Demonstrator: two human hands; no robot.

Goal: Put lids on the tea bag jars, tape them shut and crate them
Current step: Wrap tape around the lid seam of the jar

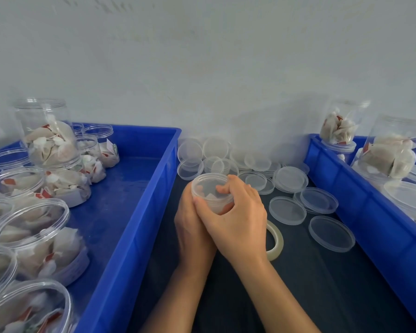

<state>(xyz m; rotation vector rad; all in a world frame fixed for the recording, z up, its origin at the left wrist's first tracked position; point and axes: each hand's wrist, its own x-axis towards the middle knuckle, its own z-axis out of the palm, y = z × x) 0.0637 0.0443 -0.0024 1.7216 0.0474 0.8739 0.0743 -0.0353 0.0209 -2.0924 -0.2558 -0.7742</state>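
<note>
Head view, hands: both forearms reach forward over the dark table; the left hand wraps its fingers around the side of a clear jar, and the right hand lies over the left, its thumb and fingers curled on the jar's rim and wall.
Jar: held just above the table between the two crates, tilted with its mouth facing the camera; pale tea bags with red tags show through. Whether a lid sits on it I cannot tell.
Left crate: blue plastic, rectangular; holds many open clear jars of tea bags, one stacked on another at the back.
Right crate: blue plastic; holds lidded jars standing lid-down, one perched on its rim.
Lids: a loose heap of round, shallow, clear plastic discs on the table by the wall, a few spread apart nearer the right crate.
Tape roll: translucent ring lying flat on the table, partly hidden by the right wrist.
Wall: pale, matte, faintly scuffed.
</note>
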